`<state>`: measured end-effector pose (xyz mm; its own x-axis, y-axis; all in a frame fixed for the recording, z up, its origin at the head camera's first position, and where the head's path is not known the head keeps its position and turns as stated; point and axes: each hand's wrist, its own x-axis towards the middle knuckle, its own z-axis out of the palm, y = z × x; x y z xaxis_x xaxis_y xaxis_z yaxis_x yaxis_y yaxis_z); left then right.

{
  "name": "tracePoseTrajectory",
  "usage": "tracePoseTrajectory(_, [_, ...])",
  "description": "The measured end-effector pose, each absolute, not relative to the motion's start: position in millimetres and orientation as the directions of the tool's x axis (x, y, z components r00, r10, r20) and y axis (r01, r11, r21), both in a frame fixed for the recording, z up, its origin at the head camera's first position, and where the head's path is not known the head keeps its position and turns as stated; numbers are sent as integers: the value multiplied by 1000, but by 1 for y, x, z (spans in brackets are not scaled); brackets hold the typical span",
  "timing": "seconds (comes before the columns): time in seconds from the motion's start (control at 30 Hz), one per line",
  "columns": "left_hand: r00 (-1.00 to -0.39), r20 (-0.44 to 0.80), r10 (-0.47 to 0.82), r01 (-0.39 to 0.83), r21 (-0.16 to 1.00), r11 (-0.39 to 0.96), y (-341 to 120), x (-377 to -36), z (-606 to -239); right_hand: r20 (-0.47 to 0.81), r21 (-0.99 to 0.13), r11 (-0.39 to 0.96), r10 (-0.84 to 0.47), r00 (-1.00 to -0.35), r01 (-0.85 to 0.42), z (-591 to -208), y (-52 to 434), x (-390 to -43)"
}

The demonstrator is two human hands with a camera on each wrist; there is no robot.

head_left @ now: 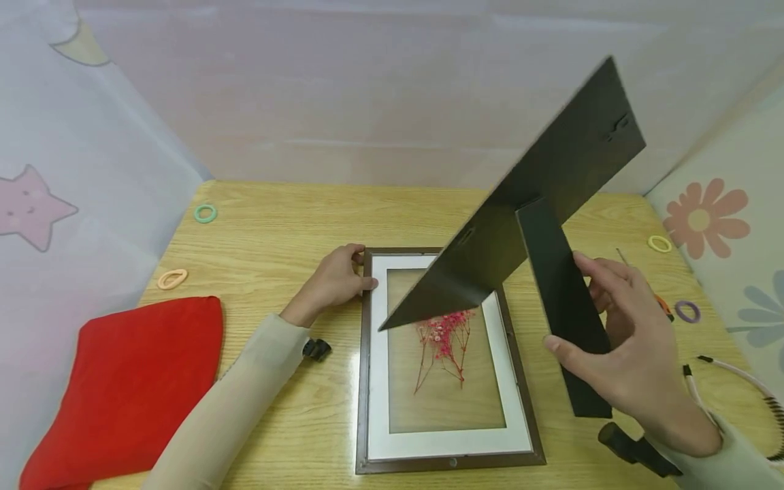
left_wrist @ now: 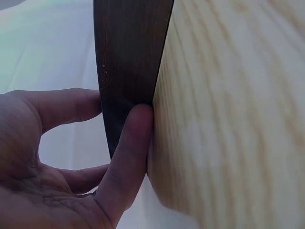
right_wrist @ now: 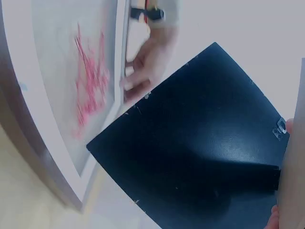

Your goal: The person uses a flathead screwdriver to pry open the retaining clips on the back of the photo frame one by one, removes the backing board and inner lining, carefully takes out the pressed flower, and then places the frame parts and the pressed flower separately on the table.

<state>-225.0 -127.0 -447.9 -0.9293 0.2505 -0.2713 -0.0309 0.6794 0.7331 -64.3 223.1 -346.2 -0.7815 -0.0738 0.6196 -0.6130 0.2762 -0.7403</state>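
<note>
A brown picture frame with a white mat lies face down or up on the wooden table, pink dried flowers inside its clear pane. At its upper left corner my left hand grips the rim; in the left wrist view thumb and fingers sit round the dark edge. My right hand pinches the stand leg of a black backing board. Raised and tilted, that board hangs over the frame's upper right part, hiding some flowers. Its black face fills much of the right wrist view.
A red cloth lies at the left by my forearm. Green and orange rings are at the left edge, yellow and purple ones at the right. A pale curved band lies beyond my right wrist.
</note>
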Motion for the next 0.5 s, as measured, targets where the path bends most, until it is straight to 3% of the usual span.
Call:
tracePoseTrajectory(0.07, [-930,-269,249,-32,736,676,-127,-225,-448,637,-740,246,-41,-770,-626,-341,228,-70])
tracePoseTrajectory(0.13, [-930,-272,249,-38,742,669,-127,-225,-447,640,-732,302,-2,-768,-611,-334,235,-76])
tracePoseTrajectory(0.33, [-929,-275,248,-43,745,665,-128,-226,-448,619,-630,663,113,-777,-405,-324,260,-96])
tracePoseTrajectory(0.5, [-926,-279,253,-50,757,652,-129,-226,-449,600,-565,783,173,-781,-260,-326,282,-120])
